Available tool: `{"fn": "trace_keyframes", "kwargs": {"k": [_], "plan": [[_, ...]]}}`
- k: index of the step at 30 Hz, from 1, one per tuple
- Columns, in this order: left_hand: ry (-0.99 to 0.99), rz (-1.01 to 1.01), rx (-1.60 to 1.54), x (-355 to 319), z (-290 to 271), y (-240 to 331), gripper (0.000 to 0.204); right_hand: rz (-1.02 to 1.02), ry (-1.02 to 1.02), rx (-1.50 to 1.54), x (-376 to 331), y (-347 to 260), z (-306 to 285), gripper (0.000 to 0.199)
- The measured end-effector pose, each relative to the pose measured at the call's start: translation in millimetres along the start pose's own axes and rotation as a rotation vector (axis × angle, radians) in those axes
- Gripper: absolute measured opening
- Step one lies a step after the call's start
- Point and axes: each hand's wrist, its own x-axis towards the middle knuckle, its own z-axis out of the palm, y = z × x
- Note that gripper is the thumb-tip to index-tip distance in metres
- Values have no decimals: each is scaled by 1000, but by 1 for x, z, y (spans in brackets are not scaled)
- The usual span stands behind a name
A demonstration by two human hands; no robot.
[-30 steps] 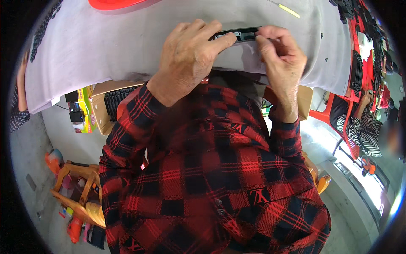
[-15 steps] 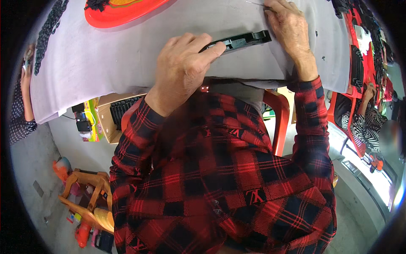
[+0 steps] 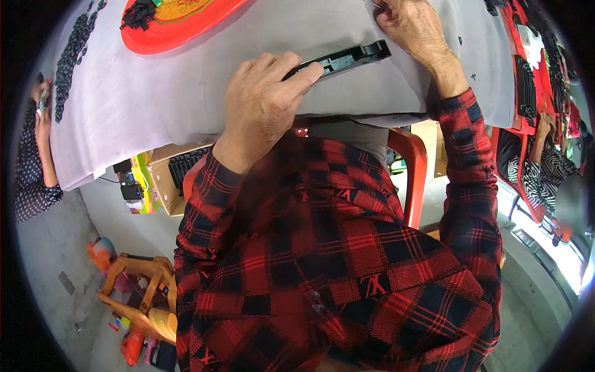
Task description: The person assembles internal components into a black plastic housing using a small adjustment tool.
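My left hand (image 3: 263, 102) is closed round one end of a long, narrow black plastic part (image 3: 367, 54), with the thumb along its near side. The part looks like a hollow strip with a recess and a notched far end, and it lies tilted up to the right just above or on the cloth. Past that notched end, my right hand (image 3: 416, 32) is closed at the top edge of the view. A thin silvery metal piece (image 3: 372, 3) sticks out to the left of its fingers; the rest of it is hidden or cut off.
A red plate (image 3: 155, 48) with small black pieces (image 3: 137, 15) stands at the far left of the cloth-covered table (image 3: 167, 93). Many black bits (image 3: 75, 56) lie along the left edge. Co-workers' arms (image 3: 44, 139) show at both sides. A red chair (image 3: 416, 180) is beneath me.
My right hand has shifted a little left and up, towards the top edge, with the thin metal piece. The left hand keeps its hold on the black part. The whole view has turned slightly.
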Motion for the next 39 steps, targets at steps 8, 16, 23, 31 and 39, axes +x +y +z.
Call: {"fn": "trace_keyframes", "kwargs": {"k": [8,16,23,31,39], "plan": [[6,-25,-21,3,-5,3,34,205,167,323,-16,-20,-18,10],[34,-59,-59,3,-5,4,30,238,25,553,-47,-69,-45,9],[45,-53,-43,2,-3,4,28,277,-132,354,-50,-91,-51,7],[106,-18,-58,1,1,2,25,265,-125,284,-42,-96,-50,13],[116,4,-53,-2,5,0,27,177,-115,42,-31,-100,-47,14]]}}
